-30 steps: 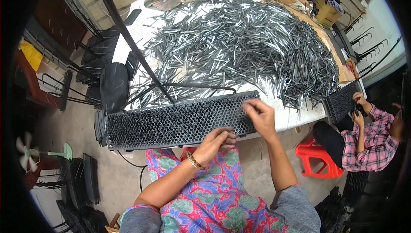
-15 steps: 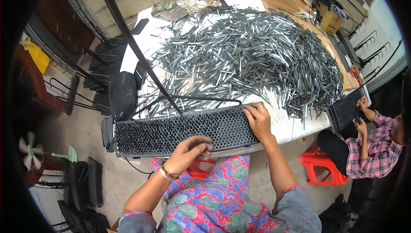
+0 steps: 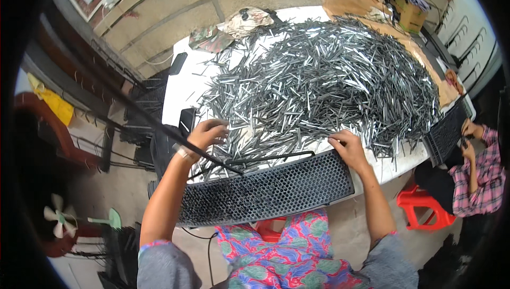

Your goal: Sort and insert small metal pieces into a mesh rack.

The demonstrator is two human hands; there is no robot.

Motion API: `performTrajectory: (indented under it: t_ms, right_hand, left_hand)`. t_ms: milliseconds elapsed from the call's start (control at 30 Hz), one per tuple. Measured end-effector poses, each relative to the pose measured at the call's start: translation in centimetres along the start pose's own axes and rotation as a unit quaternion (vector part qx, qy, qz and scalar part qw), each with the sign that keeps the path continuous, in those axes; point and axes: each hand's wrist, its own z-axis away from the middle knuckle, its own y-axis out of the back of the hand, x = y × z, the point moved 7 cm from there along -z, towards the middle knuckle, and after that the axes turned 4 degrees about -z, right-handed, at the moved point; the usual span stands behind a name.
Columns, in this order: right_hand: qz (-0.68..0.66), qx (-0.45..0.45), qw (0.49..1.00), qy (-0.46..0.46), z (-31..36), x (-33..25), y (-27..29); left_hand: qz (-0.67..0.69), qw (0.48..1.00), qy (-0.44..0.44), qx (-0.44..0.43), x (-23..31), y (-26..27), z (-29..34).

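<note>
A long black panel full of round holes lies along the near edge of the table; dark pieces fill many holes toward its left, while those on the right look bare. Beyond it spreads a big heap of thin black and grey strips. My left hand hovers at the heap's left border, beside a slanting black rod, fingers apart and seemingly holding nothing. At the panel's far right corner, my right hand reaches to the heap's near edge with bent, parted fingers; no strip shows in it.
The black rod crosses the left side. Farther back are cloth caps, brown paper and a yellow box. At right, another person handles a similar panel near a red stool. A small fan stands at left.
Both hands have left the panel: my left hand went up and left to the strips, my right slightly up off the panel's corner. The whole view has shifted, too.
</note>
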Motion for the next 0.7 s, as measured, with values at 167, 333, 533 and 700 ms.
performTrajectory:
  t_ms: [167, 333, 533, 700]
  right_hand:
    - [0.099, -0.226, 0.967, 0.069, -5.2, 2.1, -5.1]
    - [0.186, -0.320, 0.925, 0.084, -7.4, 2.8, -9.4]
    - [0.239, -0.298, 0.913, 0.141, -9.0, 2.3, -11.5]
    - [0.139, -0.296, 0.938, 0.113, -9.5, 1.8, -10.9]
  left_hand:
    - [-0.386, 0.912, -0.058, -0.128, -1.1, -6.2, -13.8]
    - [-0.519, 0.846, -0.005, -0.121, -1.8, -12.3, -18.8]
    - [-0.607, 0.792, -0.054, -0.026, -0.9, -16.3, -15.1]
    - [-0.566, 0.822, -0.050, -0.020, -2.0, -16.5, -15.9]
